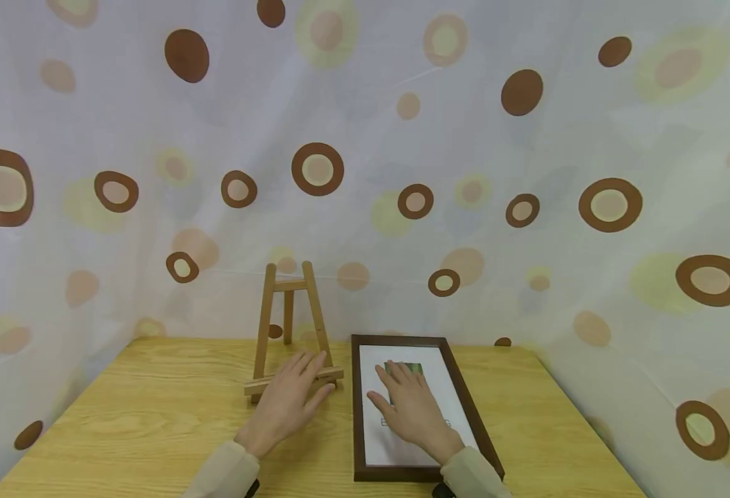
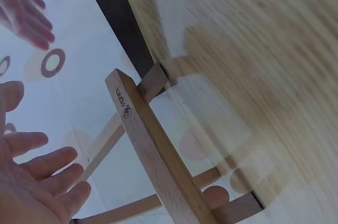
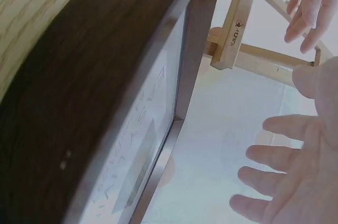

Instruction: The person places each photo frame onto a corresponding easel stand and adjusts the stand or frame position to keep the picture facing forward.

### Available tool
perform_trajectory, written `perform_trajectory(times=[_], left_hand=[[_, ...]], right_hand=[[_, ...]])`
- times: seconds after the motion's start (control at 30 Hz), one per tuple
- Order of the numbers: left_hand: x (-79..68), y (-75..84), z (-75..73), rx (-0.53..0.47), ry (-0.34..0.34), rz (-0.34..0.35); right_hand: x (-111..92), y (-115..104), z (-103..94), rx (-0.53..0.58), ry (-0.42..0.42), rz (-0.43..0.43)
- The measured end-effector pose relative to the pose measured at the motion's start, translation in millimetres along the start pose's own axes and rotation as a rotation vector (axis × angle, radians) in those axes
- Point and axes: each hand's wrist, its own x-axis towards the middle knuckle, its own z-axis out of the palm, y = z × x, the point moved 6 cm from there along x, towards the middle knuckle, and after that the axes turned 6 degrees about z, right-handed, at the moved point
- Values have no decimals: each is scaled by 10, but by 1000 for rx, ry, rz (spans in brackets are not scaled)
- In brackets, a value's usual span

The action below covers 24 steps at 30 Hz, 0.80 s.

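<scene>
A small wooden easel (image 1: 265, 325) stands upright on the table, its ledge (image 2: 153, 150) printed with a small logo. My left hand (image 1: 286, 404) is held out in front of the easel's ledge, fingers extended, holding nothing. To the right lies a dark brown picture frame (image 1: 360, 415) with a white sheet, a small green picture and some lettering. Above this frame hovers my right hand (image 1: 416, 411), fingers spread and grasping nothing; it hides part of the picture and lettering. In the right wrist view a gap shows between the right hand (image 3: 301, 166) and the picture frame (image 3: 95, 76).
Under both objects is a light wooden table (image 1: 122, 415). A pale curtain (image 1: 365, 90) with brown and beige circles hangs behind it and along both sides.
</scene>
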Motion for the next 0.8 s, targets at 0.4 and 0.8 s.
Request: perform_trajectory(times=[0.4,0.8], left_hand=[[-12,-1,71,-260,67,-155],[11,10,149,-496,106,-180]], right_hand=[[-16,70,-74,267,78,83],[-49,315,-16,639,-20,241]])
